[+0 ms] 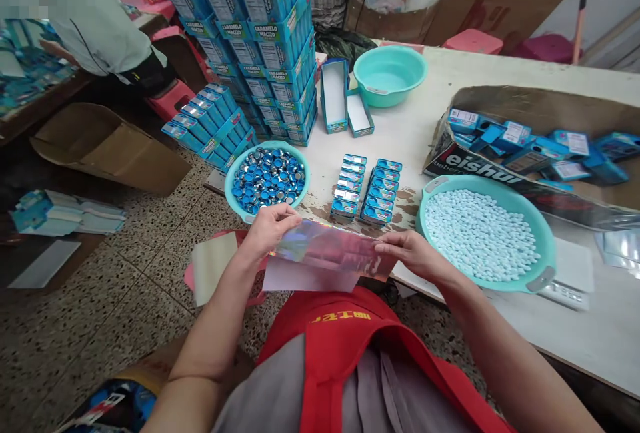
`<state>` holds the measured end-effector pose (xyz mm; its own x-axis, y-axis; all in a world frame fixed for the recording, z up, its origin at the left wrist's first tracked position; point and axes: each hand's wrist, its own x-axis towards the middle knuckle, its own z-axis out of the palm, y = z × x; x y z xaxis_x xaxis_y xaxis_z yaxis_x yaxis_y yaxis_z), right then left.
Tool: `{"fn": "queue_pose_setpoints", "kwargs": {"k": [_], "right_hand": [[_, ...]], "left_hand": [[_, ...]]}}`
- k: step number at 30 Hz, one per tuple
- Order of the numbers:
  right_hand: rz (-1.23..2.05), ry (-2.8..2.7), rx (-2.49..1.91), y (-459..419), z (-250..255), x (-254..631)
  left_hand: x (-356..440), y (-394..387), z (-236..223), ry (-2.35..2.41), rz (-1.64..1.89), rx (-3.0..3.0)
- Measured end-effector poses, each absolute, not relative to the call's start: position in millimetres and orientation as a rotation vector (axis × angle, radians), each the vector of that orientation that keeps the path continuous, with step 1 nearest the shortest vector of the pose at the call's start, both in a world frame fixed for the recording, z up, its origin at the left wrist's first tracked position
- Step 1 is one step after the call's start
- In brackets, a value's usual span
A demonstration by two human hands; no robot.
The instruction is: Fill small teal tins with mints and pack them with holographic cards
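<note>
My left hand (270, 229) and my right hand (413, 253) pinch the two ends of a shiny, see-through plastic film (325, 246) with rainbow glare. The film is held above the table's front edge, in front of my red apron (320, 359); a paler, flat part hangs below it. Just beyond the film stand two rows of small blue boxes (346, 196). Near my left hand is a turquoise basin (229, 186) full of blue and silver caps. To the right of my right hand, another turquoise basin (547, 239) holds pale blue candies.
Tall stacks of blue candy cartons (260, 39) rise at the back left. Two open box trays (334, 96) and a third basin (390, 76) stand behind the rows. At right are a cardboard box (480, 166) of blue packs and a white scale (570, 273). A co-worker (100, 33) sits far left.
</note>
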<state>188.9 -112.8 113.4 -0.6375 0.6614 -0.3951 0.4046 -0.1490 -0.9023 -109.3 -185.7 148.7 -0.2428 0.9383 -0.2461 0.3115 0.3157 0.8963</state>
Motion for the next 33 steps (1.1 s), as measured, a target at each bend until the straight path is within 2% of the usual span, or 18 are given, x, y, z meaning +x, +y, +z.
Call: {"fn": "queue_pose_setpoints", "kwargs": {"k": [6,11,15,17,20,23,26,33], "right_hand": [[1.757,-1.844,-1.254,-115.7,111.2,191.5],[1.293,-2.025,-1.207,-144.7,109.8,174.4],[0.986,-2.299,-0.960,-181.3,103.0,145.7],[0.882,-2.416,-0.801,-195.9,97.5,133.9],[0.881,-2.498,-0.489,-208.9,90.9,124.1],[1.033,-2.469,-0.266,-211.9,90.0,123.7],[1.088,-2.349,-0.391,-204.5,93.7,128.6],[0.908,-1.922,-1.004,-136.5,98.2,125.4]], "left_hand": [[-110.2,-182.0,135.1,1.840,0.907,1.192],[-89.5,-198.4,128.5,2.316,1.139,1.214],[-55.8,-210.5,113.6,1.818,1.059,0.709],[-44.0,-211.7,104.4,1.630,1.161,0.434],[-39.6,-212.4,95.1,1.539,1.348,0.280],[-46.9,-215.9,94.6,1.486,1.373,0.320],[-58.0,-219.3,100.6,1.519,1.300,0.519],[-79.1,-218.2,118.9,1.412,0.871,0.987]]}}
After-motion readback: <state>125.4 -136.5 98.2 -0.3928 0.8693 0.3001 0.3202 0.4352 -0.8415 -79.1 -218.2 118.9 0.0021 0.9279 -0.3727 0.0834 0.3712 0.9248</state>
